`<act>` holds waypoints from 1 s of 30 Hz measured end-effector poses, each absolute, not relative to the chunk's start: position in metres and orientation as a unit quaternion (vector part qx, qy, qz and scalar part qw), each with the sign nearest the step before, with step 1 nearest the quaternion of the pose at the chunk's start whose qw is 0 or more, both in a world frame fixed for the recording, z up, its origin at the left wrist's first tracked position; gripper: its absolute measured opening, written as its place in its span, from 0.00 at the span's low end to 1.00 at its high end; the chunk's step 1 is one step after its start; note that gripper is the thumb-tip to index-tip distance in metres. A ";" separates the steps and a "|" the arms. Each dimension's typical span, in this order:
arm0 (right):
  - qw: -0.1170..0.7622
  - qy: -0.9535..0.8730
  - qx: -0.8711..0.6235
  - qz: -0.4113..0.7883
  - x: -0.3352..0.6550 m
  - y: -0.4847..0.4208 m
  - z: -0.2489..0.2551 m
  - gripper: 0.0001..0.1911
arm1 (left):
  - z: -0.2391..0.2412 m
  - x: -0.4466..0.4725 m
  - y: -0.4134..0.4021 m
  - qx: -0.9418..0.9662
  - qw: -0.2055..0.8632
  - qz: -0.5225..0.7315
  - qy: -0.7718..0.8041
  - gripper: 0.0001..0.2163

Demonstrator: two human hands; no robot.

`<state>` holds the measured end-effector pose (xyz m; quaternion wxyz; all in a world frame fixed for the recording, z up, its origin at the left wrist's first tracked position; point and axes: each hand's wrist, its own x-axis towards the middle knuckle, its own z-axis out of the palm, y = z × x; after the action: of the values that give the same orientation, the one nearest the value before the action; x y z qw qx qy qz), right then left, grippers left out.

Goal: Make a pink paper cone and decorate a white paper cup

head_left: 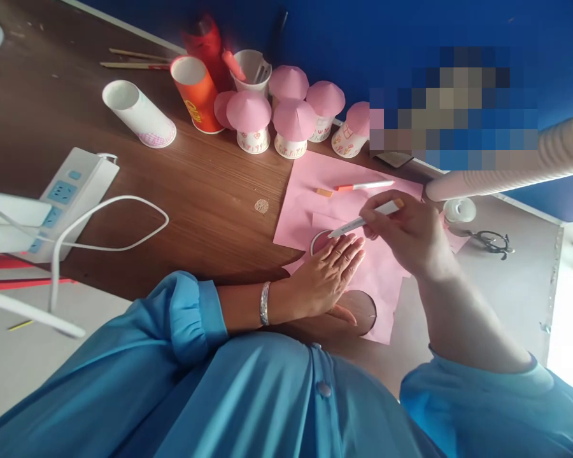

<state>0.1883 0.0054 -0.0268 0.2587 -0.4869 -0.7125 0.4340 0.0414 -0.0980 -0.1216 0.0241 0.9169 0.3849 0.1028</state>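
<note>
Pinching pen (352, 225) in fingers of right hand (413, 232), at one o'clock on ring (312, 243); resting left hand (322, 278), with fingers slightly spread, over paper (296, 197) at its four o'clock.

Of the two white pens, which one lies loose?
The red-ended pen, lying on the pink paper just beyond the right hand; the other pen is held in that hand, its tip pointing down.

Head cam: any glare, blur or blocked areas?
Head view: the lower right edge is washed out white; pixelation blocks part of the upper right, cutting off one pink paper cone; the red bottle-like object looks soft. Head view: left hand, right hand and slim white marker are clear enough.
</note>
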 end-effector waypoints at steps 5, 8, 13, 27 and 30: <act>0.155 -0.785 -0.438 0.410 0.164 0.019 -0.028 0.10 | -0.122 0.043 -0.095 0.914 0.047 0.114 0.386 0.61; 0.118 -0.819 -0.396 0.398 0.150 0.024 -0.029 0.09 | -0.118 0.041 -0.094 0.916 0.067 0.099 0.382 0.57; 0.045 -0.855 -0.361 0.368 0.134 0.028 -0.033 0.06 | -0.111 0.040 -0.092 0.915 0.100 0.084 0.381 0.59; -0.014 -0.879 -0.362 0.309 0.124 0.033 -0.030 0.09 | -0.107 0.039 -0.092 0.914 0.116 0.063 0.382 0.58; -0.027 -0.883 -0.361 0.299 0.122 0.034 -0.030 0.08 | -0.109 0.040 -0.092 0.915 0.115 0.065 0.382 0.58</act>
<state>0.1217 0.0336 -0.0298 -0.0271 -0.3606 -0.8829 0.2995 0.0401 -0.0923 -0.1087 0.1150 0.9147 0.3819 0.0652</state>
